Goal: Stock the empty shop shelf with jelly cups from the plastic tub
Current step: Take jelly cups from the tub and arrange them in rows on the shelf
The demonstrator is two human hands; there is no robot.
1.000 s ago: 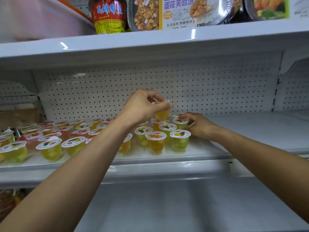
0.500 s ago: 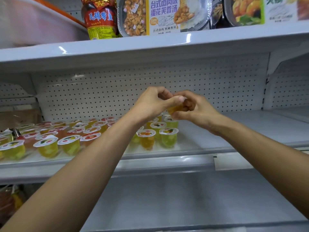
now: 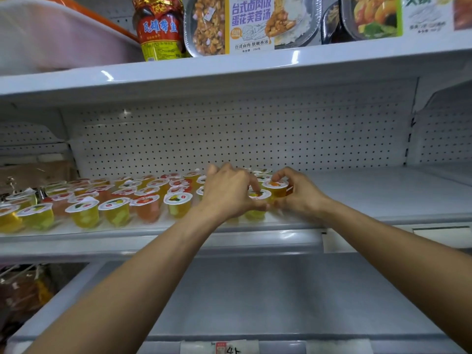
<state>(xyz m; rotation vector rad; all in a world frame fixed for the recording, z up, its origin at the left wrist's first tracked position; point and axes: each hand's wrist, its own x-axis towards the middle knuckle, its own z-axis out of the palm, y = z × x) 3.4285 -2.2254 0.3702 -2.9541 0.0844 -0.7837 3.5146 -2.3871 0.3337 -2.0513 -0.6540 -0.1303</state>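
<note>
amber jelly cup (image 3: 275, 188), white-lidded, pinched in right grip (image 3: 298, 196); left grip (image 3: 227, 194) clasps a yellow cup (image 3: 258, 200) beside it

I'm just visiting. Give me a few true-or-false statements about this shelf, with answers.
1. A jar stands one level above the cups. True.
2. Both hands hang idle. False: the left hand and the right hand each grip one of the cups at the right end of the rows.
3. The cups lie on their sides. False: they stand upright, lids up.
4. The shelf under the cups is bare to the right of the hands. True.
</note>
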